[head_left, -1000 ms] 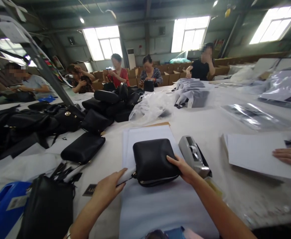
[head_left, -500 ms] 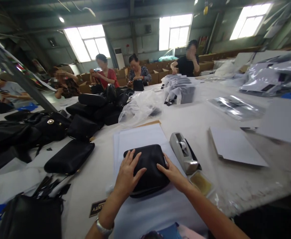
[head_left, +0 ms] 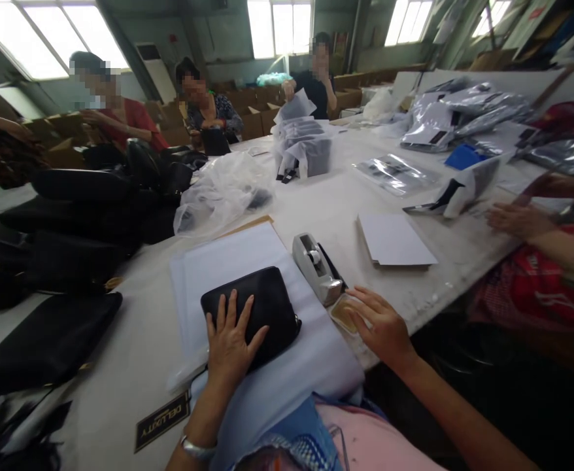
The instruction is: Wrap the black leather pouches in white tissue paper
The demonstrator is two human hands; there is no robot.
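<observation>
A black zippered bag [head_left: 270,304] lies flat on a stack of white paper sheets [head_left: 233,252]. My left hand [head_left: 229,343] rests on it with the palm down and fingers spread. A dark hang tag [head_left: 162,422] with gold lettering sticks out to the lower left of the bag. Off the bag, my right hand [head_left: 384,329] is held with its fingers apart, over a small clear dish [head_left: 342,315] with a yellowish pad; whether the fingertips touch it I cannot tell. Just beyond that dish stands a grey tape dispenser [head_left: 315,269].
Black bags [head_left: 46,340] are heaped on the left. Crumpled clear plastic [head_left: 223,190] and a row of wrapped bags [head_left: 301,147] lie farther back. White cards [head_left: 395,239] sit to the right. A co-worker's hands [head_left: 522,219] are at the right edge; other people work across the table.
My right hand has left the bag and moved right to the small dish. My left hand stays on the bag, which now looks flatter. The view has turned right.
</observation>
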